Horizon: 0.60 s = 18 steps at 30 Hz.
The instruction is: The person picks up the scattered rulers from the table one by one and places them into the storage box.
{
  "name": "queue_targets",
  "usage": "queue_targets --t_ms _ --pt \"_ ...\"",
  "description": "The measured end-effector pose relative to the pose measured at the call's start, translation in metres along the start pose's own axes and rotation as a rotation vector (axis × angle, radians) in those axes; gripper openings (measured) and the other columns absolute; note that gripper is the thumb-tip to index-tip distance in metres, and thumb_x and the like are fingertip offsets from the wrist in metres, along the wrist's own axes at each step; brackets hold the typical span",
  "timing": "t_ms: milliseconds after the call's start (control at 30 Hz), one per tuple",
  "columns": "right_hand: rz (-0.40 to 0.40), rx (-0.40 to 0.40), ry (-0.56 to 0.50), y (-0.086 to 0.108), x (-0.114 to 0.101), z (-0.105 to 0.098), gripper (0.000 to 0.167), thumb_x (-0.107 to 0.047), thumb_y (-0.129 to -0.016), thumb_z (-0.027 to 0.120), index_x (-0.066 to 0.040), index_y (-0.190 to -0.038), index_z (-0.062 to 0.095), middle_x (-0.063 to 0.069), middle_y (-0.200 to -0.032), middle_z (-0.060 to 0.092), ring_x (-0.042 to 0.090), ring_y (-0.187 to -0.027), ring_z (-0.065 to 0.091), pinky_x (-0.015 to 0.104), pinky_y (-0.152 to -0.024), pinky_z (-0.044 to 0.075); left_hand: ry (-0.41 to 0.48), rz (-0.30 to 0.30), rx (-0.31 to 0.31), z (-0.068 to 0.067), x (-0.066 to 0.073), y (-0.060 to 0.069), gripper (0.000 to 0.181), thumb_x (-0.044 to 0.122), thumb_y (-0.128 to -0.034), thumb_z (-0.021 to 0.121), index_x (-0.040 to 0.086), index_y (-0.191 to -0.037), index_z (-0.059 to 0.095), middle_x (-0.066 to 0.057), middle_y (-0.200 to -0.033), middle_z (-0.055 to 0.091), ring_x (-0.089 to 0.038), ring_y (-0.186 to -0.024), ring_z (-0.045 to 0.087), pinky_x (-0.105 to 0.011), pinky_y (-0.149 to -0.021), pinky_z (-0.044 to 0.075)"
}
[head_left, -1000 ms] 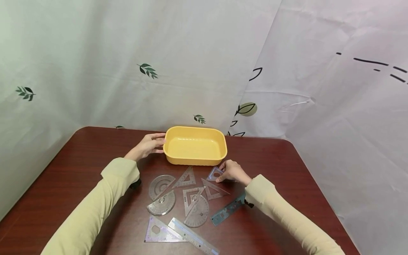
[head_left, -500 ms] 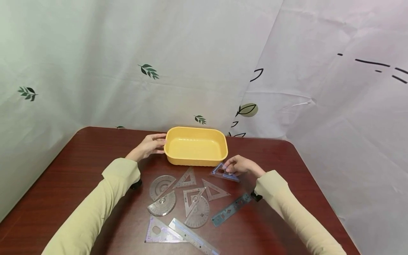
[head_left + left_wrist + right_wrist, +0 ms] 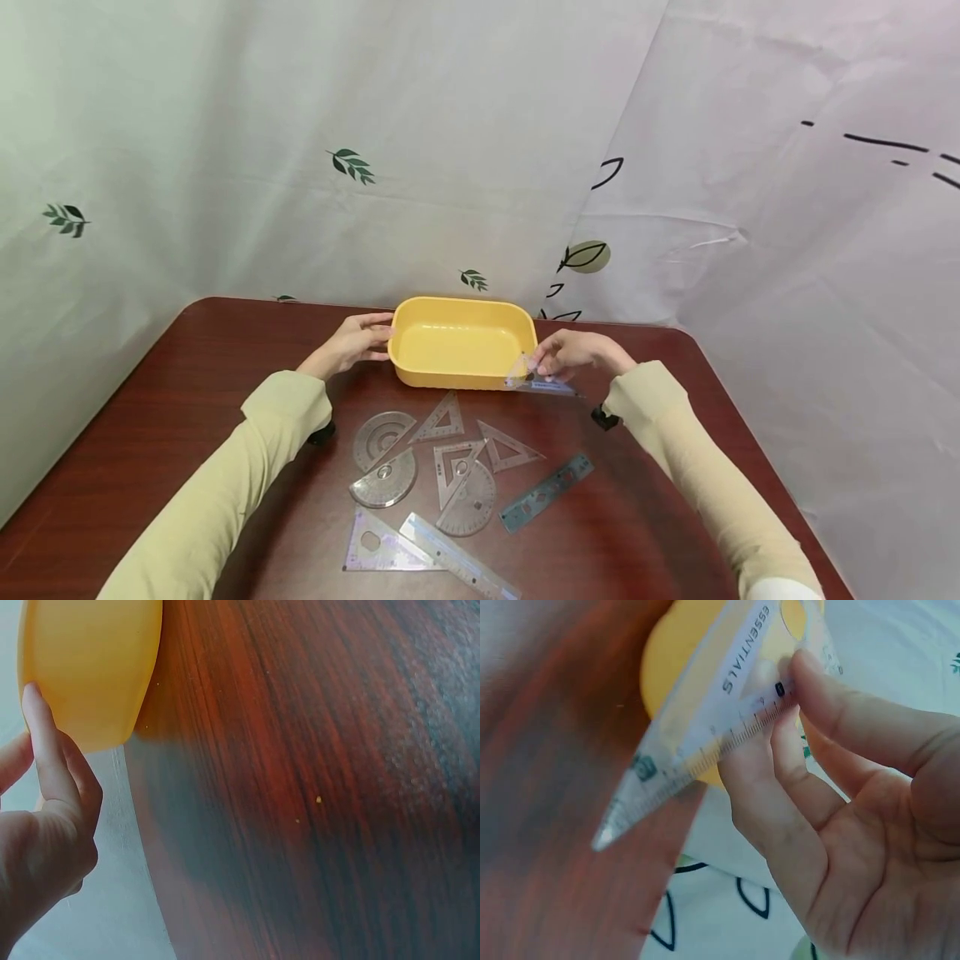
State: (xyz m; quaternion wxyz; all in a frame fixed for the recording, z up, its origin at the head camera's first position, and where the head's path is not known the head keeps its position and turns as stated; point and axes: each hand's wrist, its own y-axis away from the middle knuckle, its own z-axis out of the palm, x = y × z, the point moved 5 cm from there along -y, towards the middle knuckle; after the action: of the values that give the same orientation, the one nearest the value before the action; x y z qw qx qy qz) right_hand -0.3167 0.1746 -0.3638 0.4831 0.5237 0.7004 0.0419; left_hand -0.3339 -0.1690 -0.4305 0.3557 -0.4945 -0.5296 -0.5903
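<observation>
My right hand (image 3: pixel 573 352) pinches a clear set square (image 3: pixel 727 690) with a blue-tinted strip between thumb and fingers. The set square is raised off the table, in front of the near right corner of a yellow plastic basin (image 3: pixel 463 385). At the basin's left end, my left hand (image 3: pixel 350 343) touches the side with its fingers extended. The left wrist view shows a fingertip of that hand (image 3: pixel 45 817) against the yellow wall. Inside the basin only its bare yellow floor shows. Nearest the right forearm on the table lies a teal ruler (image 3: pixel 547 492).
Before the basin lie clear protractors (image 3: pixel 384 482) and small set squares (image 3: pixel 512 450), some overlapping. A larger purple-tinted set square (image 3: pixel 367 554) sits partly under a clear ruler (image 3: pixel 461 557) at the front. The dark red table (image 3: pixel 225 350) meets a pale leaf-print curtain (image 3: pixel 247 167) behind.
My right hand has lifted the set square off the table and moved it up and right, toward the basin's near right corner. The left hand stays at the basin.
</observation>
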Motion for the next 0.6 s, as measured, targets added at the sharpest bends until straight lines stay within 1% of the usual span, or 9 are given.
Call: queue_targets --t_ms 133,200,367,467,600 --pt "-0.017 0.031 0.017 -0.009 -0.012 -0.007 0.024 -0.007 -0.094 0.060 0.004 -0.115 0.060 -0.001 -0.084 0.062 0.008 -0.074 0.056 0.024 -0.068 0.052 -0.006 -0.003 0.003 0.001 0.000 0.000 0.056 0.011 -0.0979 0.055 0.004 -0.149 0.033 -0.004 -0.111 0.061 -0.003 -0.081 0.065 -0.024 -0.073 0.059" --pt "-0.010 0.060 0.012 -0.014 -0.018 -0.010 0.026 -0.007 -0.094 0.060 0.004 -0.118 0.059 0.000 -0.087 0.062 0.008 -0.075 0.056 0.023 -0.069 0.052 -0.009 0.000 0.006 0.001 -0.001 0.000 0.056 0.011 -0.0979 0.055 0.004 -0.149 0.033 -0.005 -0.112 0.061 -0.003 -0.081 0.066 -0.024 -0.072 0.059" --pt "0.014 0.155 0.000 -0.030 -0.032 -0.015 0.030 -0.009 -0.094 0.061 0.002 -0.123 0.059 0.003 -0.094 0.061 0.008 -0.077 0.056 0.024 -0.073 0.052 -0.022 0.016 0.011 0.001 0.001 0.000 0.056 0.010 -0.0981 0.054 0.002 -0.149 0.033 -0.005 -0.108 0.062 -0.002 -0.079 0.065 -0.024 -0.071 0.059" --pt "0.018 0.188 -0.012 -0.040 -0.040 -0.014 0.031 -0.009 -0.094 0.062 0.000 -0.123 0.061 0.005 -0.095 0.062 0.008 -0.076 0.056 0.024 -0.072 0.052 -0.033 0.015 0.018 0.002 0.002 0.000 0.054 0.010 -0.0983 0.054 0.002 -0.148 0.034 -0.005 -0.109 0.062 -0.002 -0.079 0.065 -0.024 -0.071 0.059" --pt "0.024 0.226 -0.013 -0.053 -0.050 -0.009 0.030 -0.010 -0.092 0.064 -0.002 -0.121 0.064 0.006 -0.098 0.064 0.007 -0.071 0.057 0.020 -0.067 0.053 -0.031 0.011 0.018 0.002 0.002 0.001 0.054 0.010 -0.0983 0.054 0.003 -0.148 0.034 -0.008 -0.112 0.061 -0.002 -0.079 0.065 -0.025 -0.071 0.059"
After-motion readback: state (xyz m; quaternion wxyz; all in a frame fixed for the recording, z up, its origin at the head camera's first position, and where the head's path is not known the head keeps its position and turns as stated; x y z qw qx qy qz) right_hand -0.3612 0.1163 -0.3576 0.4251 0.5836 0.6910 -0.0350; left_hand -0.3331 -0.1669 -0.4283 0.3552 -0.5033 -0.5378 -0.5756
